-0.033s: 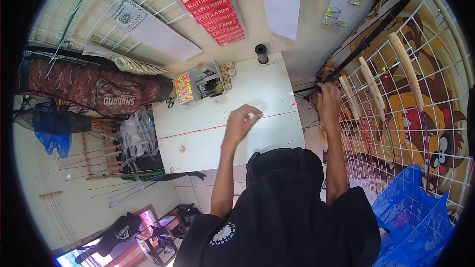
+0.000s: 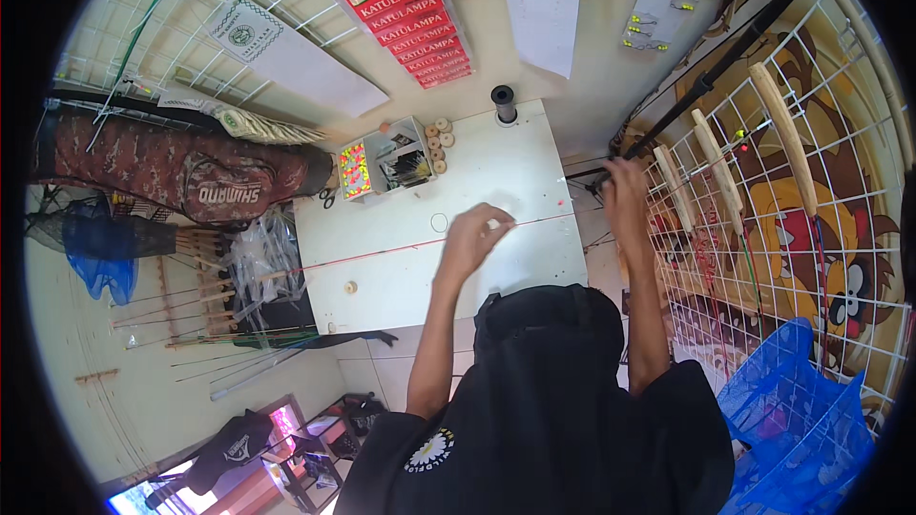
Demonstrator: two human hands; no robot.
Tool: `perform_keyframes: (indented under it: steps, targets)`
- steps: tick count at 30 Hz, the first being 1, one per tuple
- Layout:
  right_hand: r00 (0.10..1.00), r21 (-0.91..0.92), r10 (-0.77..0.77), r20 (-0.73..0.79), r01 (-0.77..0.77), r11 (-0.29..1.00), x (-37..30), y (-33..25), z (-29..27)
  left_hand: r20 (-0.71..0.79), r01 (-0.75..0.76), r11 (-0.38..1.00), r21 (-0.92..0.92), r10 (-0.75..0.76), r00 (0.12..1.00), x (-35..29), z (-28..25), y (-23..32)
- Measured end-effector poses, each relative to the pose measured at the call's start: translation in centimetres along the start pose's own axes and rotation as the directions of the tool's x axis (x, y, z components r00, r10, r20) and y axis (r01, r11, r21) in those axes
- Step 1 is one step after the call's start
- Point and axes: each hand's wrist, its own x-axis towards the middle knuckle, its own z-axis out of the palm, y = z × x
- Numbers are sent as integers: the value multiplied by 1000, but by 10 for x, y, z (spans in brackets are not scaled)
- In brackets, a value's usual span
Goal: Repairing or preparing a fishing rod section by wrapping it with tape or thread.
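Note:
A thin red fishing rod [image 2: 382,251] lies across the white table [image 2: 382,291], running from the left side toward the right edge. My left hand [image 2: 470,240] is over the middle of the table, thumb and fingertips pinched together on the thin part of the rod. Beyond the table's right edge, my right hand [image 2: 625,195] is raised with its fingers bent together; whatever they hold is too small to make out. A small dark ring [image 2: 439,222] lies just left of my left hand. A tiny red piece [image 2: 560,202] shows near the right edge.
At the table's back stand a tray of bright beads [image 2: 354,170], a grey box [image 2: 405,157], several pale round discs [image 2: 441,141] and a dark cylinder [image 2: 504,103]. Scissors [image 2: 327,197] lie at the left. A white wire rack [image 2: 782,181] with wooden-handled rods rises close on the right.
My left hand has shifted slightly right along the rod, uncovering the dark ring. My right hand has moved slightly left. The tiny red piece has shifted a little left.

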Motion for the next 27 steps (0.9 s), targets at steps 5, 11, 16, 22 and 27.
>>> perform_keyframes:
  steps: [5,11,16,22,27]
  targets:
    - [898,719,-80,432,-290,631,-33,-50,10,166,43,999,-23,-38,985,9,30,20]
    - [625,602,59,778,-769,216,-61,-42,6,255,140,974,-177,-92,963,13,42,3]
    - [697,538,172,696,-665,518,-67,-14,3,272,195,911,-362,-97,957,21,69,-44]
    - [902,159,294,317,-356,921,-49,11,1,-30,94,995,24,-94,995,21,112,-122]
    - [899,77,206,387,-254,964,-52,14,28,-2,9,977,213,-9,1000,27,133,-125]
